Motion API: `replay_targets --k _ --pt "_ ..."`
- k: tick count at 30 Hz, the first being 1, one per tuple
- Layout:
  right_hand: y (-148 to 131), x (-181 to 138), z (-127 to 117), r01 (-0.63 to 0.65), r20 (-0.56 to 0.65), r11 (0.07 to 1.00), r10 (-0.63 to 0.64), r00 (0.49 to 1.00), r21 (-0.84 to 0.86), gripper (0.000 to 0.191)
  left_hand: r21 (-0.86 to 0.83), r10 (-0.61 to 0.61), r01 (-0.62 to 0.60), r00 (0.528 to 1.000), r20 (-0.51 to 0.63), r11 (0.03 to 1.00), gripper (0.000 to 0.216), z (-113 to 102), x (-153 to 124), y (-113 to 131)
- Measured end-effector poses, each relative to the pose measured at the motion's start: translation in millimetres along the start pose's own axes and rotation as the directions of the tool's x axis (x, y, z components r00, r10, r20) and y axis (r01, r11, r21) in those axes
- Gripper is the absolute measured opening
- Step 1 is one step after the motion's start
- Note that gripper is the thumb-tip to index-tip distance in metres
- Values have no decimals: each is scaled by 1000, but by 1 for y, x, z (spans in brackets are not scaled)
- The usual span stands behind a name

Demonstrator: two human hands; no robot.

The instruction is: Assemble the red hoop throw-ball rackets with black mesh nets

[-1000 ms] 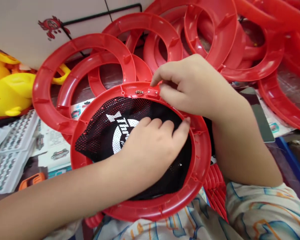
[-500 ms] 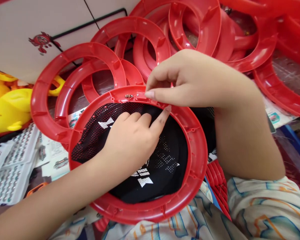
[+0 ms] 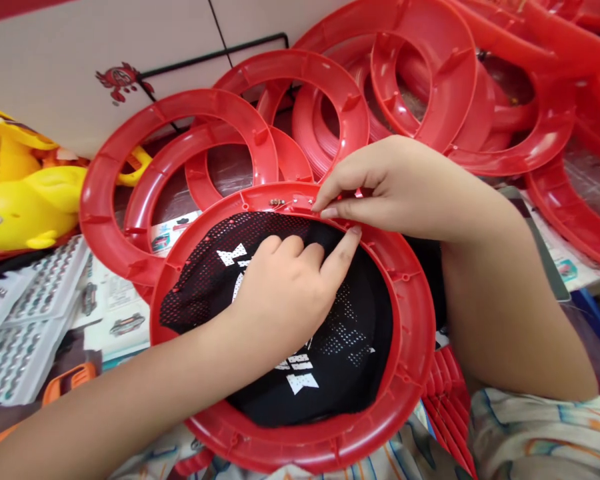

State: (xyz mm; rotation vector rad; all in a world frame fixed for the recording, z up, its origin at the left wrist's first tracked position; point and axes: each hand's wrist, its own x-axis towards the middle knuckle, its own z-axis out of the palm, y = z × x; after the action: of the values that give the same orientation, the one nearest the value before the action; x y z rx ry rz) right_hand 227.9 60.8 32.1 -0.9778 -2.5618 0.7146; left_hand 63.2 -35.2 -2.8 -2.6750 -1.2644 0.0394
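A red plastic ring (image 3: pixel 414 320) lies tilted over my lap, its ribbed channel facing up. Black mesh fabric with white printing (image 3: pixel 265 393) fills its middle. My left hand (image 3: pixel 293 287) rests over the fabric; its index fingertip presses the ring's far inner edge while the other fingers curl and the thumb is hidden. From the right, my right hand (image 3: pixel 367 190) pinches at the far rim, thumb and index nearly together; what lies between them is too small to make out. Just left of those fingertips, a tiny electronic part (image 3: pixel 277 201) with thin wires sits in the channel.
Several more red rings (image 3: pixel 177 100) overlap behind the work, against a white panel (image 3: pixel 55 60) with a crab print. At left are a yellow toy (image 3: pixel 35 207), clear trays (image 3: pixel 25 333) of small round pieces and an orange-handled tool (image 3: pixel 65 383). Printed sheets (image 3: pixel 120 307) lie beneath.
The whole view has shifted, so everything appears further right and mostly lower. My right fingertips have edged slightly along the rim; the left hand keeps its place on the ring.
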Motion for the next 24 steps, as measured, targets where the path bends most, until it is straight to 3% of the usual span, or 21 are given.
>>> replay_targets --k 15,24 --pt "-7 2 7 34 -79 963 -57 995 -267 21 -170 -31 11 994 -110 985 52 10 2 -1" --pt "-2 -1 4 142 28 943 -140 990 -300 16 -187 -57 33 990 -127 982 51 12 4 -2"
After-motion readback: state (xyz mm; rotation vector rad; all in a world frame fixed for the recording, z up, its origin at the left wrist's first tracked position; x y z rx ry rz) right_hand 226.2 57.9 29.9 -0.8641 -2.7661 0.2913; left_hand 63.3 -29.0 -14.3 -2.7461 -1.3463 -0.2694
